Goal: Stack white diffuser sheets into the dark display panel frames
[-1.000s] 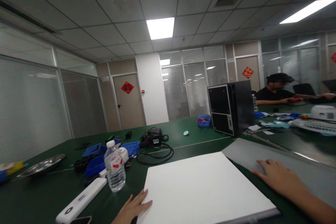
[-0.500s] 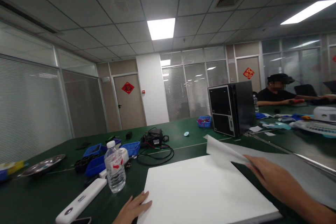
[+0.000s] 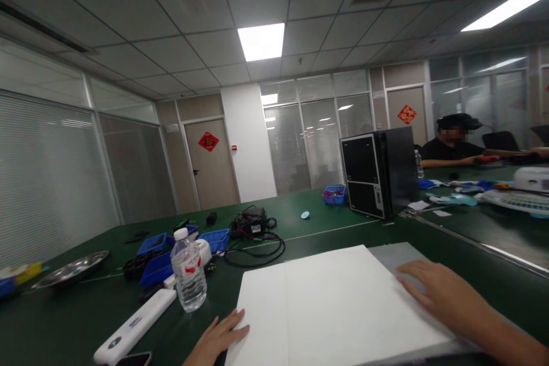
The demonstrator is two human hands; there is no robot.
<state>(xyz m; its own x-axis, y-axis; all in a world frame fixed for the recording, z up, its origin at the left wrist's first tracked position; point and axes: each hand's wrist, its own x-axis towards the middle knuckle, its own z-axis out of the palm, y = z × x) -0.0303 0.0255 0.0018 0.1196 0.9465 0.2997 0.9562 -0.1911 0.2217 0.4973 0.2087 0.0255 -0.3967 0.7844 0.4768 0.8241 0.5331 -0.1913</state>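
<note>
White paper sheets (image 3: 334, 303) lie flat in front of me on the green table (image 3: 300, 234), with a faint crease running down the left part. My left hand (image 3: 223, 336) rests on their left edge, fingers spread. Over the right edge is my right hand (image 3: 437, 289), its fingers stretched out and the thumb apart. A grey sheet (image 3: 397, 254) shows beneath the paper and under that hand.
To the left are a water bottle (image 3: 189, 274), a white bar-shaped device (image 3: 135, 326), blue bins (image 3: 156, 269), a black adapter with cables (image 3: 251, 223) and a metal plate (image 3: 72, 269). A black computer case (image 3: 380, 171) stands at back right; a person (image 3: 454, 140) sits beyond.
The lifted sheet corner that my right hand held now lies down, and that hand has opened. The grey sheet has shifted left, closer under the paper. My left hand stays at the left edge.
</note>
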